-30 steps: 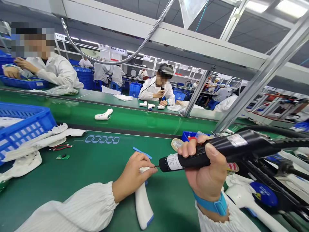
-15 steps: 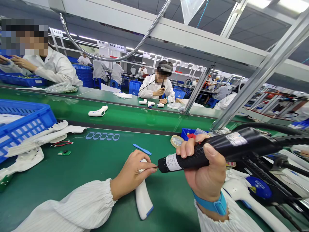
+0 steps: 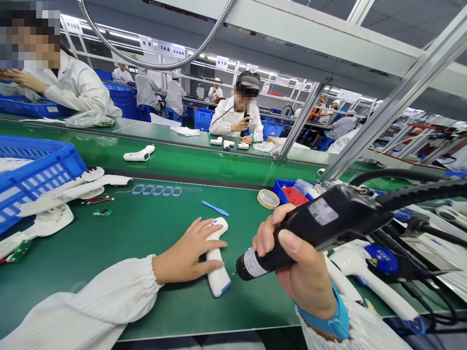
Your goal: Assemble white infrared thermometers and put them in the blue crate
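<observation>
My left hand (image 3: 189, 253) lies with fingers spread across a white handheld thermometer body (image 3: 218, 279), which rests on the green work mat (image 3: 160, 316). The thermometer has small blue marks at its head and a blue edge at its foot. My right hand (image 3: 302, 265) is wrapped around a black electric screwdriver (image 3: 292, 238), tilted so its tip points left and down. That tip is just right of the thermometer and apart from it. A blue flat stick (image 3: 215, 208) lies beyond the thermometer's head.
At left are a blue basket (image 3: 44, 165), white shell parts (image 3: 54, 218) and a small green circuit board (image 3: 102, 212). Several blue-outlined rings (image 3: 156, 190) lie behind. A tape roll (image 3: 268, 199) and blue bin (image 3: 280, 187) stand right. Co-workers sit across the conveyor (image 3: 204, 165).
My left fingers have left the screwdriver's tip and spread over the thermometer. The screwdriver has moved down and slightly left. The white piece on the conveyor has shifted left.
</observation>
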The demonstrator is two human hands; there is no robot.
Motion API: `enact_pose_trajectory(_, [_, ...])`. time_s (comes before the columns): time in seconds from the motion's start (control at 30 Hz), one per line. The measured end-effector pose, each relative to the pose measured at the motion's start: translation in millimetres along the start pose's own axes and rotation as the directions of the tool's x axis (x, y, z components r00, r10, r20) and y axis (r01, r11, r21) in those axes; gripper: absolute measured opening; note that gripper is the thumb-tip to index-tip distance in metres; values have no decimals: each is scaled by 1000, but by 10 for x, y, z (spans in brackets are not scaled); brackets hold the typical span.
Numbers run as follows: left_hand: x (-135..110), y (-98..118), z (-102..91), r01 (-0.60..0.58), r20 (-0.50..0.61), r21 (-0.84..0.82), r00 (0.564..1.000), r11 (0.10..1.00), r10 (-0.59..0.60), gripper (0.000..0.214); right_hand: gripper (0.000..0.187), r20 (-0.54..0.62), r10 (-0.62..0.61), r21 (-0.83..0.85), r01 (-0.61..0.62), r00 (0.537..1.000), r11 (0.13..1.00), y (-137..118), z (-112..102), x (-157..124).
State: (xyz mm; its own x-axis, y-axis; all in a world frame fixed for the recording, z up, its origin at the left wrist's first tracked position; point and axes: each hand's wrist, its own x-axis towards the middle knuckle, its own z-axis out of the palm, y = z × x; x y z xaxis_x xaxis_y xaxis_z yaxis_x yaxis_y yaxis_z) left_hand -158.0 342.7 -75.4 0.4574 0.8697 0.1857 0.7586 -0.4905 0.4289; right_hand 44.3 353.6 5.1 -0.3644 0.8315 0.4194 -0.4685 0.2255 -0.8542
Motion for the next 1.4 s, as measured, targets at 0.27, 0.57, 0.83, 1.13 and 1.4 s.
enact_pose_trajectory(0.27, [0, -10, 57, 4, -6, 55, 1000, 998, -4, 38, 21, 49, 48, -30, -47, 998, 998, 178, -6, -87])
enact_pose_trajectory(0.57, [-9, -20, 66, -25, -50, -15, 998, 1000, 24, 38, 18, 101, 77, -127, -64, 992, 990, 289, 2, -54])
enact_pose_trajectory(0.83, [8, -59, 94, -33, -32, -25, 999, 999, 32, 35, 24, 223, 196, -196, -153, 955, 969, 231, 135, -16])
enact_pose_trajectory(1.13, [9, -58, 97, -18, 1, -29, 1000, 999, 18, 36, 21, 243, 161, -169, -121, 957, 978, 307, 94, -10])
enact_pose_trajectory(1.4, [-58, 88, -19, -62, -98, 28, 993, 998, 65, 52, 20, 236, 11, -202, 38, 972, 979, -49, -109, 9])
